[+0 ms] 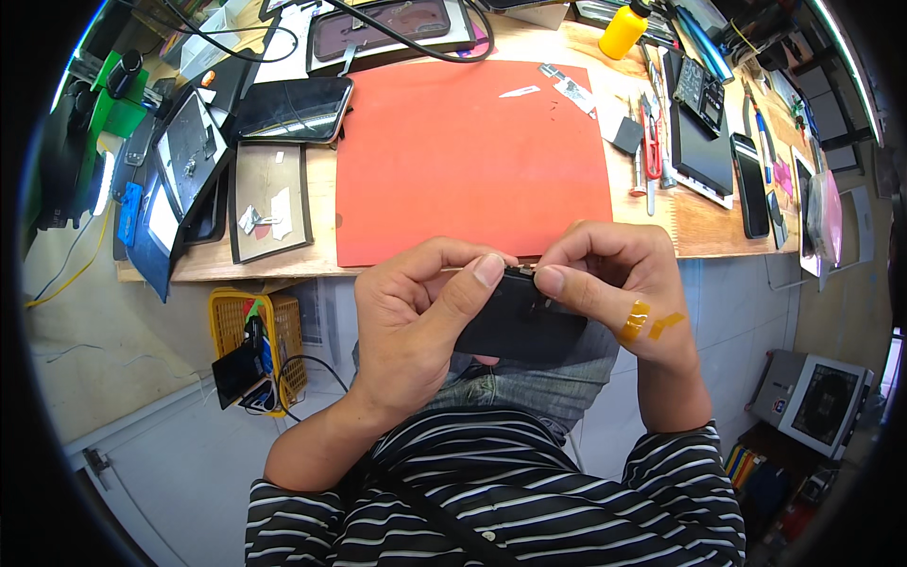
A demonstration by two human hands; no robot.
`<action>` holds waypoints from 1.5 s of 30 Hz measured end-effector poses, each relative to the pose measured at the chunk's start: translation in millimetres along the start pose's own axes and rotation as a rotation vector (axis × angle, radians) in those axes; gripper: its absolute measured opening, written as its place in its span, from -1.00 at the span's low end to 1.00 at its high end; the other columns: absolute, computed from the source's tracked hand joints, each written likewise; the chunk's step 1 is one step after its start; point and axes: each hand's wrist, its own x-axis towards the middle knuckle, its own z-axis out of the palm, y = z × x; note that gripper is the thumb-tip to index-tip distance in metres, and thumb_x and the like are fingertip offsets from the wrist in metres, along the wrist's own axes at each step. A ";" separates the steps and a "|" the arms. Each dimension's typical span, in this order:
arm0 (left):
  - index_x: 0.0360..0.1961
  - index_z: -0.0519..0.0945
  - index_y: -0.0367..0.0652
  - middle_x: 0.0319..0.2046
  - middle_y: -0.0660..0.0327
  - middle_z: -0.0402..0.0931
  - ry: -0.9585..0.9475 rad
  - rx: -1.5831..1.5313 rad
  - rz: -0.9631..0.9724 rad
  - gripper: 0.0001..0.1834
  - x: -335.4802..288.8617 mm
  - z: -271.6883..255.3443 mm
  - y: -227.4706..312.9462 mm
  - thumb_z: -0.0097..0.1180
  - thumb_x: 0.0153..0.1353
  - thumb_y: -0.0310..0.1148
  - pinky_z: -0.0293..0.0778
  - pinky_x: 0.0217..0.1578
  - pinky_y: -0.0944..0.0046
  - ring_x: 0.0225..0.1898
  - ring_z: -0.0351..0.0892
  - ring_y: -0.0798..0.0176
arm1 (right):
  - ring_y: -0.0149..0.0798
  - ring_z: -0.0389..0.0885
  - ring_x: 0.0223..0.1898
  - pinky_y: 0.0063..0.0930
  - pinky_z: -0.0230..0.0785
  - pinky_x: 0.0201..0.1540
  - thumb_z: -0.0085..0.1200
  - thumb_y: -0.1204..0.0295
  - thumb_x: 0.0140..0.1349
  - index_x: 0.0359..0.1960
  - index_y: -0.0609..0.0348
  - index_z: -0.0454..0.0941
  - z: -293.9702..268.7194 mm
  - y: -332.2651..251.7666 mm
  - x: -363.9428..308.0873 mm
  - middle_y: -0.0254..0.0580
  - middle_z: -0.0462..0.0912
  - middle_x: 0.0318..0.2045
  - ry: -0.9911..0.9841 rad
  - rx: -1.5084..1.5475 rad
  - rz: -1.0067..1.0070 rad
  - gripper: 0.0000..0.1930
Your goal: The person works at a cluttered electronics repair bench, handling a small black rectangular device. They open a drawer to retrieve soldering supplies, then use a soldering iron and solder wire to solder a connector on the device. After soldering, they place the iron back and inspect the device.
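A flat black panel [520, 329], shaped like a phone screen, is held over my lap just off the table's front edge. My left hand [406, 317] is closed on its upper left side, thumb on the face. The thumb and fingers of my right hand [628, 283] pinch its upper right edge. Small metallic parts [525, 271] show along the top edge between my thumbs; their details are too small to tell. Strips of amber tape [634, 321] stick to my right hand near the thumb's base. Past my hands, an orange-red mat [472, 161] lies on the wooden table.
Left of the mat are a dark phone [293, 109] and a shallow tray [271, 213] with scraps. A red cutter [651, 134], a black phone [750, 186] and a yellow bottle [624, 32] lie or stand rightward. A yellow basket [227, 321] sits below the table, left.
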 end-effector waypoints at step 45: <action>-0.04 0.56 -0.38 -0.35 0.11 0.73 0.032 0.001 0.003 -0.83 0.1 2.9 -1.5 0.16 0.49 -0.46 0.58 -0.53 0.48 -0.44 0.68 0.47 | -0.57 0.66 -0.28 -0.70 0.51 -0.18 0.38 0.63 0.22 -0.11 0.37 0.70 3.3 1.9 5.5 -0.32 0.74 -0.30 -0.019 0.117 -0.066 -0.78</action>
